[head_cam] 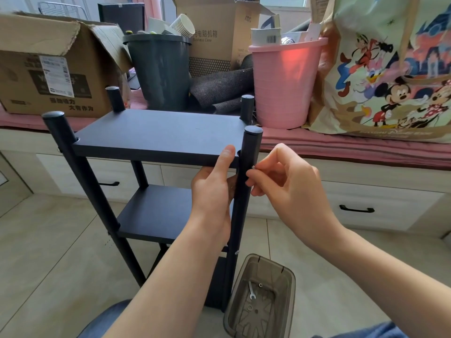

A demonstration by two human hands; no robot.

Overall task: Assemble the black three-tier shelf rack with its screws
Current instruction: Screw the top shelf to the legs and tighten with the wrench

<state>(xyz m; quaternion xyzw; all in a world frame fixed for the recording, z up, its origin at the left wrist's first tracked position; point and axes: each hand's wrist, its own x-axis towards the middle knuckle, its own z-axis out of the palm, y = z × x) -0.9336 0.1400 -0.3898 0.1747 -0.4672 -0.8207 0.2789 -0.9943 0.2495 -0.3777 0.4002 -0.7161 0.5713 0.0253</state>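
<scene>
While the black shelf rack (156,135) is standing upright on the tiled floor (48,240), the person's left hand (214,184) is gripping the front right corner of the top shelf, thumb lying flat on the shelf's upper face and the other fingers curling under it, out of sight. Right hand (285,181) is pinching a small silver screw (252,167) between thumb and forefinger, its tip touching the side of the front right post (244,181) just below the top shelf; remaining fingers are curling loosely inward. Screw is tiny and mostly covered by the fingertips, so whether it is sitting in a hole is hard to tell. Left forearm is hiding much of the lower tiers, and the bottom shelf is barely showing. Another screw head (236,252) is showing lower on the same post. Just beside the post's foot, a brown translucent bin (261,298) is sitting on the floor, holding a small wrench (251,290) and a few washers. Behind the rack, a pink-cushioned ledge is carrying a cardboard box (48,67), a dark bucket (161,69), a pink bucket (285,81) and a cartoon-print bag (390,69), cut off at the frame's right edge. Open floor is lying left of the rack.
</scene>
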